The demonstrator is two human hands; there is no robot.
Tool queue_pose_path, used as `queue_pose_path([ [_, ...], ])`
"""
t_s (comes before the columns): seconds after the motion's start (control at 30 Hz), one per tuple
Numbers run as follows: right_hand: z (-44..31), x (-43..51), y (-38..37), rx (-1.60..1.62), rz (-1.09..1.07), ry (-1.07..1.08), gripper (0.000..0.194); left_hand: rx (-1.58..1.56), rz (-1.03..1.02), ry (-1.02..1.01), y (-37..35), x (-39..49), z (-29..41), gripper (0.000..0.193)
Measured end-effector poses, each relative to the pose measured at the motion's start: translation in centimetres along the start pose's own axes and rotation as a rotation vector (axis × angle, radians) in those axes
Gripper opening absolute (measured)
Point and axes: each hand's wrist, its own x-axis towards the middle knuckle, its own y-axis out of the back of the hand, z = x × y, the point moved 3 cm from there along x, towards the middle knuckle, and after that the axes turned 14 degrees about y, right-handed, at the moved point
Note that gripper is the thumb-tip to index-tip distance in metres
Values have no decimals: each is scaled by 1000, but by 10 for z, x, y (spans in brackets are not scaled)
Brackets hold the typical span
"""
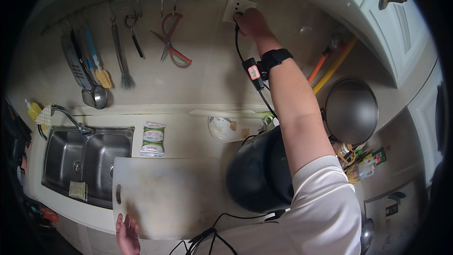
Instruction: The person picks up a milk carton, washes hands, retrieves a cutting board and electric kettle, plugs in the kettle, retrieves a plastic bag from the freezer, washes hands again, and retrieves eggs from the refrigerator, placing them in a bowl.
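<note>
My right hand (250, 23) is raised to the wall outlet (231, 6), its fingers closed around a black power plug (237, 16) at the outlet's lower part; whether the plug is fully in cannot be seen. From it a black cord (240, 46) with an inline box runs down behind my forearm. Below the arm stands a large dark, rounded appliance or pot (254, 173), partly hidden by my sleeve. My left hand (127, 233) is over the front left corner of a white cutting board (170, 191), palm up, fingers apart, holding nothing.
A double steel sink (85, 163) with a faucet lies at left. A milk packet (153, 139), a leek (230, 114) and a white tray (221, 131) are near the wall. Kitchen scissors (169, 42) and utensils hang above. A round pan (351, 111) and bottles stand right; a cable bundle (208, 233) lies in front.
</note>
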Motion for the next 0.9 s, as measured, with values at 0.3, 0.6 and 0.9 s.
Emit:
queue_pose_path([
  [0.3, -1, 6, -1, -104, -42, 47, 27, -22, -45, -24, -2, -1, 3, 56],
  [0.6, 13, -17, -22, 488, 75, -274, 29, -69, -59, -45, -3, -6, 1, 54],
  [0.9, 17, 0, -48, 35, 370, -129, 40, -42, -35, -51, -11, -16, -2, 56],
])
